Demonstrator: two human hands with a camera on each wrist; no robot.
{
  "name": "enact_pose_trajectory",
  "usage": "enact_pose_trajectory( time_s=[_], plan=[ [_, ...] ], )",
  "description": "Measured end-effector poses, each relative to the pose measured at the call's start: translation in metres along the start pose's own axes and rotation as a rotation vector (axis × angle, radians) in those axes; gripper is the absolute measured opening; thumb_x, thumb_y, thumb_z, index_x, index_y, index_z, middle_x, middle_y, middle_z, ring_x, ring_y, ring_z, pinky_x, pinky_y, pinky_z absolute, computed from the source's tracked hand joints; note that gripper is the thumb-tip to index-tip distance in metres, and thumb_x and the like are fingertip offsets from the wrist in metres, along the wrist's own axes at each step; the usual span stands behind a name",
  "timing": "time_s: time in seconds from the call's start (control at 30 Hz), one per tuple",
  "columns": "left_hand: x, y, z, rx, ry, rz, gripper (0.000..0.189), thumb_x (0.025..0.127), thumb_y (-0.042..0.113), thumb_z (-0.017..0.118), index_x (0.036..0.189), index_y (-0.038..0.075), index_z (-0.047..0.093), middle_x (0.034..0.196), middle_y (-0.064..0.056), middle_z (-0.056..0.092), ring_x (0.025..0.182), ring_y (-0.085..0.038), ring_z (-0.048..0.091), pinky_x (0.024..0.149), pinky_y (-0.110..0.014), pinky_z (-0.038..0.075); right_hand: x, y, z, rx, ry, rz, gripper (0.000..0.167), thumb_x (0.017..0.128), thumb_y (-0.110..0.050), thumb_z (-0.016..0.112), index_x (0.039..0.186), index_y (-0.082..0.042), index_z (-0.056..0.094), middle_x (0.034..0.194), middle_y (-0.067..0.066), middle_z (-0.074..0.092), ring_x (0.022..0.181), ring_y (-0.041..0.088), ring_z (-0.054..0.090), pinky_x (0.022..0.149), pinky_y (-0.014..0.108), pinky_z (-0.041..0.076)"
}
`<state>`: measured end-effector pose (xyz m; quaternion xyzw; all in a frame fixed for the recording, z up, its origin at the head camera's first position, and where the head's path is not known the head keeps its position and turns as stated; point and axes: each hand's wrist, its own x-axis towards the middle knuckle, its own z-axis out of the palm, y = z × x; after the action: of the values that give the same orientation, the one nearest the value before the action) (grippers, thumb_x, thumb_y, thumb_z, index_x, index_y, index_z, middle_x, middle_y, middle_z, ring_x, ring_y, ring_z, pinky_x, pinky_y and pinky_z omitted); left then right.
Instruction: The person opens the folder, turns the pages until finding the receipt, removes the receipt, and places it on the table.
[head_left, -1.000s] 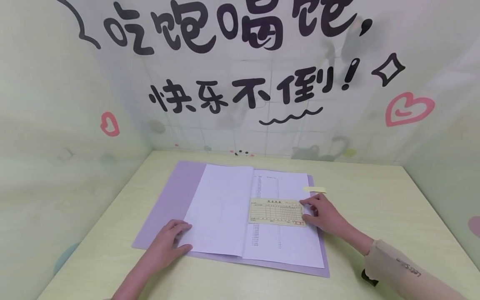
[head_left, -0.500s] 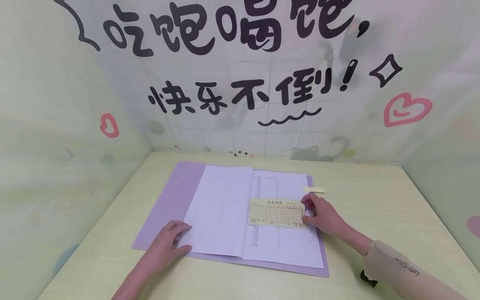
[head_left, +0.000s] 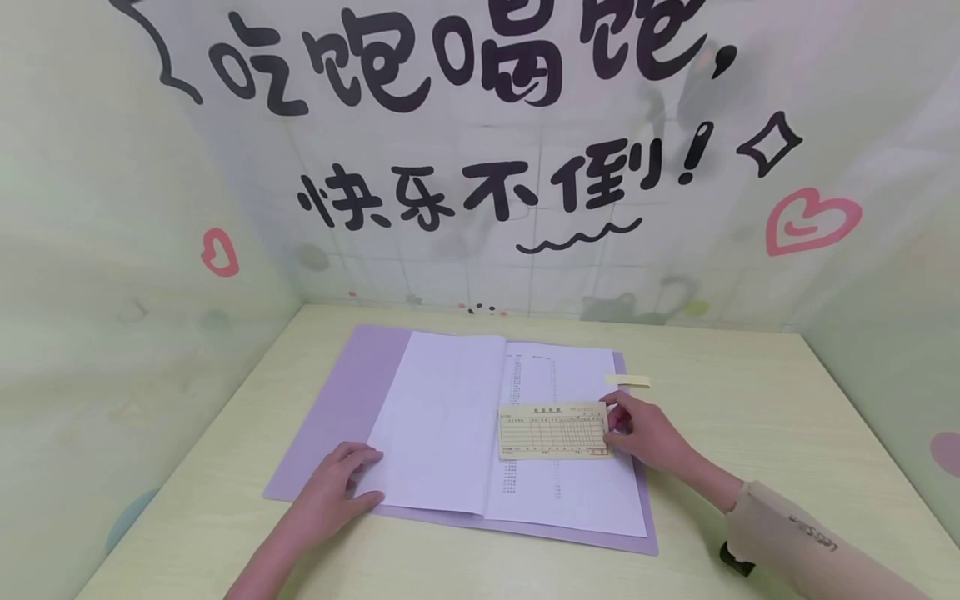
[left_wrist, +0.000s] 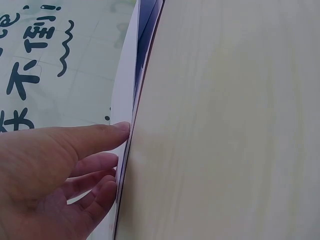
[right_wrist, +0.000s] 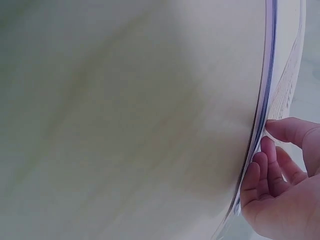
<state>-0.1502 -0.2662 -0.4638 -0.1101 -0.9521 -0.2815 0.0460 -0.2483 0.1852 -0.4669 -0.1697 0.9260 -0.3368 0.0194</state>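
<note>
A purple folder (head_left: 330,417) lies spread on the table with a blank white page (head_left: 442,408) on its left and a printed list page (head_left: 592,500) on its right. Across the list page is a cream receipt pad (head_left: 552,432) with a ruled form. My right hand (head_left: 648,433) pinches the pad's right end between thumb and fingers; the right wrist view shows the hand (right_wrist: 290,175) by the folder's edge. My left hand (head_left: 333,487) rests on the blank page's lower left corner, fingers relaxed. In the left wrist view, its thumb (left_wrist: 100,139) touches the page edge.
A small pale yellow strip (head_left: 628,381) sticks out past the folder's right side. Under the right sleeve (head_left: 802,533) a small black object (head_left: 737,559) is partly hidden. A printed curtain (head_left: 487,250) stands behind the pale wooden table (head_left: 720,367).
The receipt pad's right end, curled up half a second ago, now looks flatter. The form sits slightly closer to me. My left hand has stayed in place.
</note>
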Motion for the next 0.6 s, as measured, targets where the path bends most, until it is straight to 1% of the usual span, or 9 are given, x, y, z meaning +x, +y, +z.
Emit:
enact_pose_trajectory(
  time_s=[0.13,0.4,0.47,0.6],
  plan=[
    [0.000,0.000,0.000,0.000,-0.004,-0.003,0.048,0.078,0.014,0.083,0.121,0.003,0.065,0.122,-0.010,0.060,0.103,-0.022,0.060,0.081,-0.024,0.056,-0.001,-0.001,-0.002,0.024,0.022,-0.003,0.031,0.086,-0.003,0.070,0.115,-0.003,0.060,0.086,0.003,0.062,0.076,0.013,0.053,0.064,0.018,0.045],
    [0.000,0.001,0.000,-0.003,-0.012,-0.010,0.048,0.078,0.015,0.082,0.121,0.003,0.065,0.123,-0.010,0.060,0.104,-0.022,0.060,0.081,-0.025,0.056,-0.001,0.003,-0.007,0.020,0.080,-0.003,0.021,0.090,-0.004,0.066,0.111,-0.005,0.064,0.086,0.003,0.068,0.075,0.011,0.058,0.065,0.019,0.050],
    [0.000,0.001,0.000,-0.005,-0.013,-0.011,0.048,0.078,0.014,0.082,0.122,0.003,0.065,0.123,-0.010,0.060,0.104,-0.022,0.060,0.082,-0.025,0.056,-0.001,0.002,-0.010,0.038,0.089,0.001,0.020,0.090,-0.004,0.066,0.110,-0.004,0.065,0.086,0.004,0.068,0.076,0.012,0.058,0.065,0.019,0.050],
    [0.000,0.002,0.000,-0.002,-0.012,-0.013,0.048,0.078,0.013,0.082,0.121,0.003,0.065,0.122,-0.010,0.060,0.103,-0.022,0.060,0.081,-0.024,0.056,-0.003,0.000,-0.017,0.111,0.085,0.022,0.020,0.091,-0.004,0.065,0.111,0.000,0.063,0.089,0.008,0.067,0.077,0.015,0.060,0.062,0.021,0.053]
  ],
)
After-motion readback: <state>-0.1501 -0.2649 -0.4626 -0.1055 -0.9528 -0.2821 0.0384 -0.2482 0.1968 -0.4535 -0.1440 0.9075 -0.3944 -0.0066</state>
